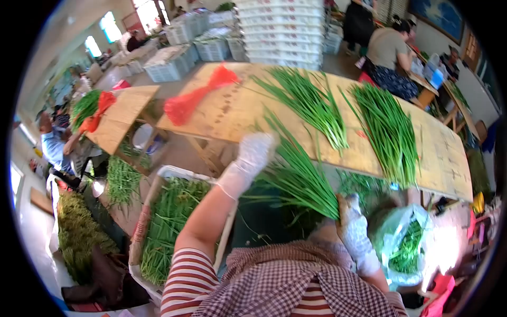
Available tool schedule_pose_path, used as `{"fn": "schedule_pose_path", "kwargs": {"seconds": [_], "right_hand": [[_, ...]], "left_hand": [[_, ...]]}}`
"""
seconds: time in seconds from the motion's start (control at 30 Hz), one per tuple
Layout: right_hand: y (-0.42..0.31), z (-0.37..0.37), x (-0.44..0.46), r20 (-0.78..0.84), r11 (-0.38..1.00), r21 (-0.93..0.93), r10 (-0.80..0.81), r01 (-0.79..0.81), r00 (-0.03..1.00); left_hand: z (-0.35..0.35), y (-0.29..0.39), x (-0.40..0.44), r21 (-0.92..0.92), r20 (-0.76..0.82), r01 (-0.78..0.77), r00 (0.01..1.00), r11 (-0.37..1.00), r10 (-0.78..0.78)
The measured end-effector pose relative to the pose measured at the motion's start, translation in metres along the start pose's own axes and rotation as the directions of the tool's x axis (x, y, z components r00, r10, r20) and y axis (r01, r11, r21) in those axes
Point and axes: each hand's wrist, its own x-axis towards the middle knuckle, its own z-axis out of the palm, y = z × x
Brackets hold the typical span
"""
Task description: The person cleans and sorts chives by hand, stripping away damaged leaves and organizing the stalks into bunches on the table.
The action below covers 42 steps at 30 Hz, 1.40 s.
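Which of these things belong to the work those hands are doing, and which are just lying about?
In the work, it seems:
Green bunch, gripped by the right hand, the left hand near its leaves
Two bunches on the table
Wooden table

Lying about, probably:
Red netting
Stacked white crates

Unclear: the plastic bag and open box of greens.

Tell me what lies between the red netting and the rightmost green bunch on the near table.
The head view shows another green bunch between the red netting and the rightmost bunch.
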Motion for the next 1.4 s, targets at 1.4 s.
{"fn": "schedule_pose_path", "kwargs": {"seconds": [1.4], "right_hand": [[0.161, -0.096, 0.115, -0.115, 0.768, -0.120, 0.619, -0.629, 0.777]], "left_hand": [[0.049, 0.304, 0.169, -0.773, -0.199, -0.298, 0.952, 0.561, 0.231]]}}
